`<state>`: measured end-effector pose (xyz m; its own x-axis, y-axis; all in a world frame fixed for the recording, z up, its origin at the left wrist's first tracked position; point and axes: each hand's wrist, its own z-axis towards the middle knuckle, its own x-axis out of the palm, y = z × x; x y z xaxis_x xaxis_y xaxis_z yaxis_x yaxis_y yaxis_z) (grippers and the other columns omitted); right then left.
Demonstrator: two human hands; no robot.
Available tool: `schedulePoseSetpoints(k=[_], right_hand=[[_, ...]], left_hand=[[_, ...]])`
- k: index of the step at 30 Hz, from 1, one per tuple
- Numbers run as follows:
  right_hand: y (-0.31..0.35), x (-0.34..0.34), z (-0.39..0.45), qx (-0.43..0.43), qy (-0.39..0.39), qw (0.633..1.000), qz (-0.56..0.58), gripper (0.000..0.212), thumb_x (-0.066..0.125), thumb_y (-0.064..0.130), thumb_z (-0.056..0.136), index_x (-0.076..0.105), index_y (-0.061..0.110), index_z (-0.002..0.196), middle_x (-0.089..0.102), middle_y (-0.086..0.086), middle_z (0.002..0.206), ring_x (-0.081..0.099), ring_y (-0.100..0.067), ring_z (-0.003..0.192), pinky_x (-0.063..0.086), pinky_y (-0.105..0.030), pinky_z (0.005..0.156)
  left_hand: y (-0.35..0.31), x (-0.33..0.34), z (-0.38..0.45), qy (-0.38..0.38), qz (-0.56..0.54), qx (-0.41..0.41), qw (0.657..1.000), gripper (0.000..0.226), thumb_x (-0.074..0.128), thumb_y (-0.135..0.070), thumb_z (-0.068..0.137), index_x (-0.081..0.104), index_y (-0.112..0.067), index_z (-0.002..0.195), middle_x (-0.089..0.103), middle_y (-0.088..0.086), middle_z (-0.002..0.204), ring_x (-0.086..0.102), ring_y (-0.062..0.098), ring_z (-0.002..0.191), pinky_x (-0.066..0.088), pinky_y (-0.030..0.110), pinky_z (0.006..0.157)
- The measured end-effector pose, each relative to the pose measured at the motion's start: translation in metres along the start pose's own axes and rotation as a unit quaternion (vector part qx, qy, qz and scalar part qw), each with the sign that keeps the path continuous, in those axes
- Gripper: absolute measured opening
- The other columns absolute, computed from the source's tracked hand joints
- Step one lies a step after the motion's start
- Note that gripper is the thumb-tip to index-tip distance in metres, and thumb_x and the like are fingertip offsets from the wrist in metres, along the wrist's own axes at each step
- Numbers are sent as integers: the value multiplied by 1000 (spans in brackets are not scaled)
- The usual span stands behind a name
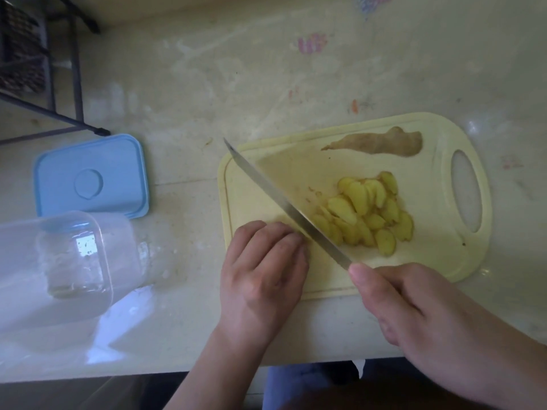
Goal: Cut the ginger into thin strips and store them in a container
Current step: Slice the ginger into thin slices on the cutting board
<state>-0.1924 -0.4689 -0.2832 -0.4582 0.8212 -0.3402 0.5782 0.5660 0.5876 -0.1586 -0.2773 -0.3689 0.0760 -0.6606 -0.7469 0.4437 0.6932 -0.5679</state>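
Right hand (414,309), wrapped round the handle, holds the knife (284,202) slanting across the cutting board (438,261). Left hand (263,270), fingers curled near the board's near-left corner, seems to pin a hidden piece. Ginger slices (367,211) lie mid-board; clear container (59,261) lies well left. Keep fingertips tucked, strokes narrow.

**One head-worn view, looking steeply down**

A single wide-angle camera sits on the person's head, facing forward and down over the table (266,69). It hangs close above the cutting board (444,261), which lies toward 3 o'clock of centre. Both forearms enter from 6 o'clock. The table's near edge runs along the bottom; straight lines bow at the margins.
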Motion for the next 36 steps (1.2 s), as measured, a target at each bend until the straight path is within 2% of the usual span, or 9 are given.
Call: schedulePoseSetpoints(k=[5, 8, 13, 17, 19, 22, 25, 30, 36], right_hand=[[-1, 4, -10, 9, -11, 1000, -28, 85, 15, 95, 66, 49, 18, 77, 40, -2, 50, 42, -11, 46, 42, -38, 58], [0, 6, -12, 7, -23, 999, -43, 81, 13, 96, 66, 50, 24, 72, 41, 0, 48, 45, -11, 47, 41, -34, 56], [1, 5, -7, 4, -17, 999, -44, 75, 13, 95, 68, 47, 28, 70, 38, 2, 49, 39, -10, 47, 33, -26, 51], [7, 12, 10, 0, -11, 999, -46, 66, 14, 90, 79, 49, 35, 69, 39, 6, 46, 38, -12, 48, 36, -27, 54], [9, 13, 17, -3, -15, 999, -40, 60, 19, 85, 77, 50, 35, 64, 38, 6, 44, 38, -12, 46, 36, -27, 54], [4, 9, 18, -4, -14, 1000, -12, 74, 17, 92, 80, 45, 27, 58, 34, 5, 43, 36, -10, 42, 38, -26, 53], [2, 6, 14, -3, -11, 1000, -10, 75, 16, 93, 71, 43, 24, 63, 32, 4, 46, 33, -10, 43, 35, -28, 52], [4, 5, -2, 0, 2, 1000, -11, 79, 18, 94, 70, 45, 19, 72, 35, 1, 50, 35, -10, 45, 33, -25, 50], [6, 6, -8, 11, -8, 999, -41, 81, 13, 96, 66, 50, 24, 78, 42, -1, 50, 45, -11, 47, 43, -37, 58]], left_hand=[[0, 1, -1, -4, -5, -14, 1000, 5, 75, -1, 87, 78, 0, 83, 72, 10, 91, 66, 31, 84, 46, 23, 90], [1, 1, 0, -4, -7, -6, 1000, 4, 76, 0, 86, 78, 0, 82, 73, 8, 94, 68, 30, 87, 49, 25, 89], [1, 1, 1, -1, -12, 2, 1000, 6, 73, -2, 88, 78, -2, 84, 75, 4, 99, 68, 30, 90, 52, 30, 87], [1, 2, 2, -10, -14, 4, 1000, 8, 73, -2, 89, 78, -2, 83, 75, 3, 99, 68, 26, 89, 53, 29, 87], [1, 2, 2, -12, -16, 1, 1000, 7, 74, -2, 88, 78, -2, 83, 75, 4, 98, 68, 26, 89, 52, 28, 88], [3, 0, 0, -1, -22, -7, 1000, 5, 75, -1, 87, 77, -1, 82, 73, 8, 92, 67, 27, 86, 50, 25, 88], [3, -1, 1, 7, -30, -19, 999, 5, 74, -1, 87, 77, 1, 83, 70, 10, 89, 66, 28, 83, 47, 22, 88], [2, 0, 1, 1, -32, -25, 999, 2, 75, 3, 84, 77, 2, 83, 71, 10, 89, 68, 29, 84, 52, 27, 84], [2, 1, 1, -11, -30, -21, 999, 6, 73, 1, 85, 77, 1, 80, 72, 9, 91, 68, 28, 85, 49, 23, 87]])
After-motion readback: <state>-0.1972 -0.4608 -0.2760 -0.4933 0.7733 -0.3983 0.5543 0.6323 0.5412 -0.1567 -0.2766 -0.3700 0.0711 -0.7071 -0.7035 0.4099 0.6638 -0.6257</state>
